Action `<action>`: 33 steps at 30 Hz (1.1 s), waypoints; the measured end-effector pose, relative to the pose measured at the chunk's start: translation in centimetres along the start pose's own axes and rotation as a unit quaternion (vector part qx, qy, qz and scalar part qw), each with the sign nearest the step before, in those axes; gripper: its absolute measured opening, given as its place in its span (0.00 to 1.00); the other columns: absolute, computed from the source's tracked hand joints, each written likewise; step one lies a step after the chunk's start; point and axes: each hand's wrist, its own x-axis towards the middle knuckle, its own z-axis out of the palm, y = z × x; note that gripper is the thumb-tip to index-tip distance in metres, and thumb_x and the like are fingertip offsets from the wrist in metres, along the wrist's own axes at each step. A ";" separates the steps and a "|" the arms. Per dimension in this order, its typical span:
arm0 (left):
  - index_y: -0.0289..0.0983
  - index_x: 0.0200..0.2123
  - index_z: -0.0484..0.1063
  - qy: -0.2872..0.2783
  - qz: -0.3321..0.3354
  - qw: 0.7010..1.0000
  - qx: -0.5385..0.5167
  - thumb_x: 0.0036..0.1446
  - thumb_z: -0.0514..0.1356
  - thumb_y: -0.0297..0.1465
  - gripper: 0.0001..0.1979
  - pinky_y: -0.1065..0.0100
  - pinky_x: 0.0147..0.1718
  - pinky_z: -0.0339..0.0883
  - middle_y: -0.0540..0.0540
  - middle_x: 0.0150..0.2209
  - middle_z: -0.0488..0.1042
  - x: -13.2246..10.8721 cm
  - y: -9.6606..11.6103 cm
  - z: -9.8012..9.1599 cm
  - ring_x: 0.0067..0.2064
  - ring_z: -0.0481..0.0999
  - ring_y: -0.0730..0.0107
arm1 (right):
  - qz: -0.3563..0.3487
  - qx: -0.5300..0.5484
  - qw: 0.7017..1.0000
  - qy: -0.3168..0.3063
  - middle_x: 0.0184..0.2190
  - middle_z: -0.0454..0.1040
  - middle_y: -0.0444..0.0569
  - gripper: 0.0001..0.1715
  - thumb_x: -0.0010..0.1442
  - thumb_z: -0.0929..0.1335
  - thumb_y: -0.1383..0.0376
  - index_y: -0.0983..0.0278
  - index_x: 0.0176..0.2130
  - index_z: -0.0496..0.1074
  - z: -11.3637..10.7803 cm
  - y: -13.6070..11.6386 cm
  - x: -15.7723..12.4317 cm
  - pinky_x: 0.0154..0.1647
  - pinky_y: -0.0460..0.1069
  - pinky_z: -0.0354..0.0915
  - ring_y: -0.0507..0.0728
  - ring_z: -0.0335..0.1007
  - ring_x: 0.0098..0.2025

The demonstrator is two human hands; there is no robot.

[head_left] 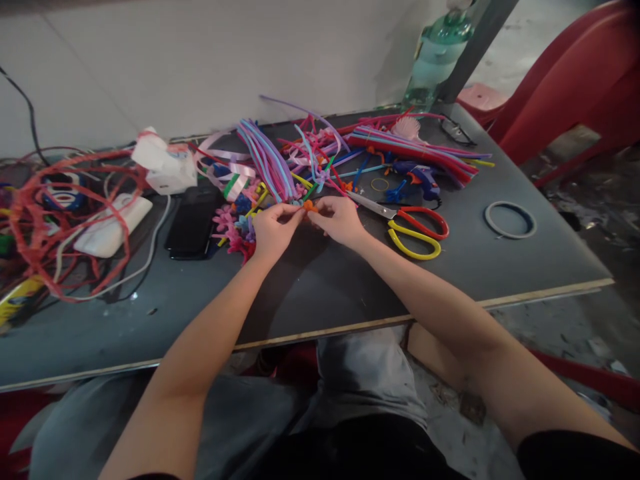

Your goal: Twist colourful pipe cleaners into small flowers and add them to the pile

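Observation:
Between my two hands is a small orange pipe cleaner piece (311, 206), bent into a compact shape. My left hand (278, 230) pinches it from the left, and my right hand (339, 219) pinches it from the right. Just right of my right hand lie scissors (395, 217) with one red and one yellow handle. Beyond my hands rests a bundle of purple, pink and blue pipe cleaners (265, 157). Beside my left hand is a pile of small bent pipe cleaner shapes (235, 227) in pink, blue and yellow.
A black phone (191, 223) and a white power bank (114, 227) in tangled red cord (30, 247) lie left. Another pipe cleaner bundle (415, 153), a blue glue gun (420, 177) and a tape ring (510, 220) lie right. A green bottle (435, 60) stands behind.

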 end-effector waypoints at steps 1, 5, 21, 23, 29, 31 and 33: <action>0.37 0.28 0.80 0.012 0.004 1.000 0.011 0.54 0.68 0.34 0.06 0.69 0.31 0.74 0.48 0.27 0.83 -0.1 0.2 0.0 0.29 0.81 0.69 | -0.019 -0.016 1.000 0.011 0.22 0.72 0.43 0.12 0.58 0.70 0.66 0.64 0.24 0.67 0.2 0.1 -0.1 0.25 0.46 0.61 0.49 0.65 0.24; 0.38 0.24 0.78 0.029 0.027 0.998 0.042 0.52 0.68 0.33 0.07 0.70 0.28 0.70 0.50 0.23 0.80 -0.3 0.8 0.0 0.25 0.76 0.71 | -0.071 -0.072 0.994 0.030 0.22 0.71 0.43 0.13 0.56 0.70 0.69 0.63 0.22 0.67 0.6 0.2 -0.5 0.31 0.47 0.60 0.50 0.64 0.27; 0.39 0.30 0.82 -0.073 0.031 0.996 0.036 0.60 0.65 0.43 0.15 0.68 0.29 0.70 0.48 0.26 0.81 0.4 -0.5 -0.2 0.27 0.78 0.68 | -0.030 0.022 0.999 0.024 0.26 0.76 0.45 0.08 0.58 0.72 0.66 0.64 0.28 0.72 -0.1 0.5 0.2 0.30 0.45 0.66 0.50 0.71 0.29; 0.39 0.32 0.83 -0.093 0.037 0.994 0.041 0.59 0.66 0.38 0.10 0.67 0.33 0.72 0.48 0.29 0.83 0.4 -0.5 -0.3 0.30 0.80 0.66 | -0.052 -0.021 0.998 0.020 0.25 0.76 0.45 0.09 0.57 0.72 0.67 0.64 0.26 0.71 -0.5 0.5 0.4 0.32 0.45 0.65 0.51 0.71 0.29; 0.39 0.37 0.84 -0.061 0.039 0.997 0.029 0.58 0.66 0.35 0.08 0.66 0.38 0.75 0.46 0.36 0.85 0.1 -0.1 -0.2 0.36 0.83 0.64 | -0.016 0.043 0.999 0.016 0.24 0.74 0.44 0.11 0.62 0.69 0.63 0.63 0.28 0.71 -0.6 0.6 0.5 0.27 0.46 0.63 0.50 0.69 0.25; 0.39 0.35 0.84 -0.021 0.046 0.998 0.045 0.59 0.66 0.36 0.08 0.67 0.35 0.74 0.46 0.32 0.84 0.0 0.0 -0.1 0.33 0.82 0.66 | -0.039 0.018 0.999 0.017 0.26 0.76 0.46 0.10 0.62 0.70 0.62 0.63 0.29 0.72 -0.4 0.6 0.3 0.29 0.46 0.64 0.51 0.70 0.27; 0.39 0.32 0.83 0.005 0.047 0.997 0.055 0.58 0.66 0.37 0.09 0.68 0.32 0.72 0.48 0.29 0.83 0.0 0.1 -0.1 0.29 0.79 0.69 | -0.066 -0.035 0.997 0.023 0.27 0.77 0.46 0.09 0.61 0.70 0.64 0.64 0.29 0.73 -0.2 0.5 0.0 0.31 0.47 0.64 0.52 0.70 0.29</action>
